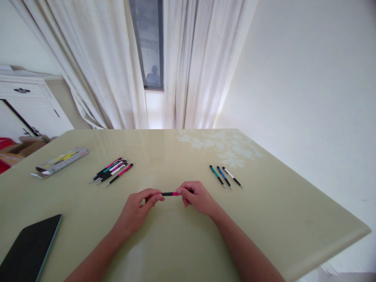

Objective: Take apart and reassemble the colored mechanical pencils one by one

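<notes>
Between my two hands a pink and black pen (168, 194) is held level, just over the table. My left hand (140, 206) pinches its black grip end, hiding the tip. At the pink end, my right hand (196, 196) has its fingers closed round the barrel, and a bit of black shows past the thumb. Left of my hands lies a loose pile of several pens (110, 170) in pink, white, teal and purple with black grips. To the right, a green pen (217, 176), a blue pen (225, 178) and a white pen (232, 177) lie side by side, slanted.
An opened carton (62, 161) lies at the table's left, and a dark tablet-like slab (31, 248) is at the near left. The pale green table (282, 219) has a rounded edge. Curtains (96, 58), a white cabinet (29, 94) and a wall stand around it.
</notes>
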Tool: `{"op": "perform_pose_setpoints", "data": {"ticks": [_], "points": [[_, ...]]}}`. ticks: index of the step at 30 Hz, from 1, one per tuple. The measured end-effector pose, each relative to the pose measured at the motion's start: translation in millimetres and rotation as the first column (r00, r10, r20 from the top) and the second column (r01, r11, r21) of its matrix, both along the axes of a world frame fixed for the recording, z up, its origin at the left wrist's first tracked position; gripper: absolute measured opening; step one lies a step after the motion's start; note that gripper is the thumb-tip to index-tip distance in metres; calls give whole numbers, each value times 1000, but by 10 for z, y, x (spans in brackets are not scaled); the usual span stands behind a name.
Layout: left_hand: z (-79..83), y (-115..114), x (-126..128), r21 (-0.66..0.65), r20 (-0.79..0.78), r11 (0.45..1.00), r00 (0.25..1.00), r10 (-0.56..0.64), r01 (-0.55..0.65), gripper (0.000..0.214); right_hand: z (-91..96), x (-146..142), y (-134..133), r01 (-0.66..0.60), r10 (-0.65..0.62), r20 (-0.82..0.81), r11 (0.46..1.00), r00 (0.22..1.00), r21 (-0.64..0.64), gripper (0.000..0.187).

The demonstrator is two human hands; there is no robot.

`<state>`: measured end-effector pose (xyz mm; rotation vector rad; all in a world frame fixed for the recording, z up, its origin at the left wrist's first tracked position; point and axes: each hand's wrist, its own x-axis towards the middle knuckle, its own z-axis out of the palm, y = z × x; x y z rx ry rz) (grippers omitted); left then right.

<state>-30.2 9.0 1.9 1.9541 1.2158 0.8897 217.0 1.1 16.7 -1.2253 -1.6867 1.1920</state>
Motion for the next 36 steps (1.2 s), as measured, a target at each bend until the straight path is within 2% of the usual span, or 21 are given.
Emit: {"op": "perform_pose_setpoints", "data": {"ticks": [3,6,8,10,12,13,14,16,18,19,23,26,28,29,31,33,35,36], "points": [[0,-12,50,-38,-7,999,999,-37,37,34,0,23,46,107,-124,-258,991,958,-77,34],[-23,59,11,-30,-31,1000,999,-9,8,42,3,155,133,249,-252,-371,967,894,-55,38],[-57,161,-118,45,-97,989,985,141,-137,45,6,326,206,382,-345,-411,924,844,7,36],[-102,275,-312,193,-222,936,916,334,-294,47,9,555,271,541,-468,-418,838,779,69,39],[-150,365,-516,358,-371,846,771,518,-396,48,10,812,312,676,-614,-322,725,721,131,47],[-172,395,-603,390,-434,804,680,591,-449,51,5,940,321,719,-685,-218,670,695,184,50],[-191,416,-672,395,-478,781,618,624,-483,53,-5,1060,324,744,-751,-87,619,654,253,52],[-220,441,-761,380,-528,776,570,629,-503,53,-50,1259,320,716,-812,187,578,554,391,48],[-238,461,-801,363,-536,799,594,600,-479,49,-123,1387,312,654,-808,377,588,452,476,40],[-245,473,-815,358,-529,808,611,589,-468,47,-164,1425,310,639,-803,417,593,426,490,36],[-260,526,-882,317,-521,811,625,582,-491,45,-279,1469,320,615,-792,455,606,408,505,29],[-232,534,-884,352,-524,795,600,604,-494,40,-246,1400,337,594,-796,446,603,409,532,33],[-181,506,-800,369,-472,803,650,595,-467,37,-170,1249,330,561,-778,425,628,463,539,35],[-147,475,-726,350,-428,830,714,554,-434,34,-127,1129,312,531,-753,415,656,510,537,36],[-76,377,-522,245,-308,924,880,362,-294,31,-49,809,243,411,-610,351,765,711,496,37],[-22,237,-285,195,-210,963,952,224,-184,31,-7,439,142,188,-396,347,844,850,503,38],[-5,89,-77,194,-153,979,984,96,-66,28,-9,114,42,-62,-204,466,868,861,494,44],[-9,27,-2,201,-124,979,990,64,-38,27,-22,-5,3,-139,-149,523,872,839,470,37]]}}
